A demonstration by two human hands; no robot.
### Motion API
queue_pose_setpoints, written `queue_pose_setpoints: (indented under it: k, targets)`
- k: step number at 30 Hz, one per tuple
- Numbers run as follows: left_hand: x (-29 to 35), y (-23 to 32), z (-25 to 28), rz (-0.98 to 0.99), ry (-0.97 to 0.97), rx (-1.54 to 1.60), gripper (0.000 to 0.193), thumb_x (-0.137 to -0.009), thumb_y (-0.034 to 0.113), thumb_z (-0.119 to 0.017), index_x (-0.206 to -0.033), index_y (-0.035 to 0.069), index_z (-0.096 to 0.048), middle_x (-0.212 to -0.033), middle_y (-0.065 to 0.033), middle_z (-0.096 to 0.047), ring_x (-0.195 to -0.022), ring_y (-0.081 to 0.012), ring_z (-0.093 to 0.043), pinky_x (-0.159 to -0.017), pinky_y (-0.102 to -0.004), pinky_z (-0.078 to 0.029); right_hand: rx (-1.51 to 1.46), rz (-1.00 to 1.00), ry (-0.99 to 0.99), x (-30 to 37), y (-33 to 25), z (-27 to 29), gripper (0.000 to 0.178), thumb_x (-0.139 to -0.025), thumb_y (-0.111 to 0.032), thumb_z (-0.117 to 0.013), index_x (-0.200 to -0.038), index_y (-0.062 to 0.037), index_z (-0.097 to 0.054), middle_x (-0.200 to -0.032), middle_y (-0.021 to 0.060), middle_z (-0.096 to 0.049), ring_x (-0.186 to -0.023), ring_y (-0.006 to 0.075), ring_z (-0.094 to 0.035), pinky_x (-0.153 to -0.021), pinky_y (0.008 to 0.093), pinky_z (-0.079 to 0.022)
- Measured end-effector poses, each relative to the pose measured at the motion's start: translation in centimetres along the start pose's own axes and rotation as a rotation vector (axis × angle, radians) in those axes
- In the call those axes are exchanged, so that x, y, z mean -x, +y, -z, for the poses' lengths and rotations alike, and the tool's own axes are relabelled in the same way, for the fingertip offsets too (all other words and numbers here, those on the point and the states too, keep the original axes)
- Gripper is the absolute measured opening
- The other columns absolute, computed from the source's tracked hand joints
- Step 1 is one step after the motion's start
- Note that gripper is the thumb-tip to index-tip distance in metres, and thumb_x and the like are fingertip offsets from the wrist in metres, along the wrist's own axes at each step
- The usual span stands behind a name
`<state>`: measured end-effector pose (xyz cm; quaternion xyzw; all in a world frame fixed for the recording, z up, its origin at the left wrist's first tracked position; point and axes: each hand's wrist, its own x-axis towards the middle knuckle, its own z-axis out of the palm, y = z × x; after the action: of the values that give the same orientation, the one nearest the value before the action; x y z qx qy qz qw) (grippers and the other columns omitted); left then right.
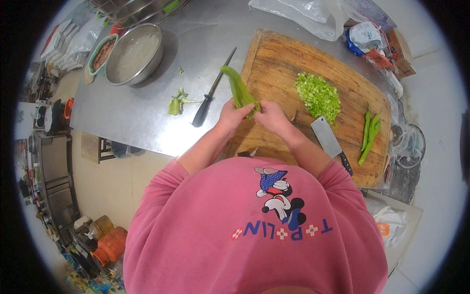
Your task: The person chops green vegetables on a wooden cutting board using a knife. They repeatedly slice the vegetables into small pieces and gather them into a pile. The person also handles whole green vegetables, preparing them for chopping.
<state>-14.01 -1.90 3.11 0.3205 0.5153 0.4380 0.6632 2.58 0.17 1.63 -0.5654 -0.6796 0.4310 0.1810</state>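
A long, ridged green pepper (237,87) is gripped between my two hands, its far end pointing away over the left edge of the wooden chopping board (274,54). My left hand (234,113) closes around its left side. At the near end, the fingers of my right hand (270,116) pinch the pepper; the exact spot is partly covered by the hands. Chopped green pieces (318,95) lie heaped on the board. Right of my right forearm rests a cleaver (326,137) with a black handle. Two slim green chillies (370,134) lie near the board's right side.
A sharpening steel (210,95) lies left of the board, beside pepper scraps (177,104) on the metal table (132,112). At the back left stand a metal bowl (139,71) and a green-rimmed bowl (102,56). Plastic bags (313,19) sit behind the board.
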Motion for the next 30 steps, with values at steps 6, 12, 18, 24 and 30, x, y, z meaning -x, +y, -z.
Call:
queue_pose_setpoints:
  k: [6,12,18,24,30]
  targets:
    - [-0.9,-1.1,0.3,0.002,0.139,0.106,0.022,-0.092,0.009,-0.063,-0.112,0.001,-0.058,-0.1,-0.0081,-0.065,-0.089,-0.0193,-0.064,-0.076,-0.0342,-0.052,-0.223,-0.025,0.041,0.0,-0.2,-0.6,0.018,-0.086,-0.009,-0.062,-0.098,0.0044,-0.062,-0.071,0.0048,-0.063,-0.063,0.0117,-0.059,-0.056,0.028,-0.048]
    - [-1.4,-1.3,1.4,0.054,0.151,0.318,0.025,-0.094,0.009,-0.061,-0.117,0.002,-0.054,-0.104,-0.0093,-0.062,-0.091,-0.022,-0.063,-0.079,-0.0363,-0.052,-0.331,-0.041,-0.033,-0.2,0.1,-0.6,0.02,-0.085,-0.011,-0.061,-0.098,0.005,-0.063,-0.075,0.0121,-0.066,-0.067,0.0149,-0.062,-0.06,0.0311,-0.049]
    - [-2.1,-1.7,3.8,0.063,0.202,0.485,0.024,-0.094,0.012,-0.061,-0.115,0.004,-0.053,-0.103,-0.0079,-0.061,-0.093,-0.0231,-0.061,-0.079,-0.0404,-0.051,-0.715,-0.017,0.018,0.0,-0.5,0.1,0.018,-0.096,-0.014,-0.058,-0.106,0.0001,-0.06,-0.095,0.0087,-0.067,-0.083,0.0148,-0.065,-0.07,0.0273,-0.053]
    - [-0.3,-2.2,10.8,0.053,0.316,0.474,0.023,-0.095,0.016,-0.06,-0.114,0.005,-0.053,-0.102,-0.0097,-0.061,-0.092,-0.0245,-0.06,-0.078,-0.0396,-0.051,-0.719,-0.334,-0.113,-2.5,-3.0,0.7,0.028,-0.099,-0.023,-0.054,-0.116,-0.0005,-0.056,-0.11,0.0108,-0.063,-0.094,0.0187,-0.064,-0.077,0.0309,-0.054]
    - [2.9,-3.2,12.1,0.135,0.255,0.436,0.023,-0.094,0.018,-0.061,-0.111,0.004,-0.054,-0.096,-0.0096,-0.062,-0.086,-0.023,-0.063,-0.072,-0.0354,-0.052,-0.532,-0.091,-0.179,-6.9,-8.9,-1.5,0.054,-0.092,-0.029,-0.064,-0.13,0.0051,-0.048,-0.114,0.0186,-0.062,-0.098,0.0246,-0.065,-0.079,0.033,-0.055]
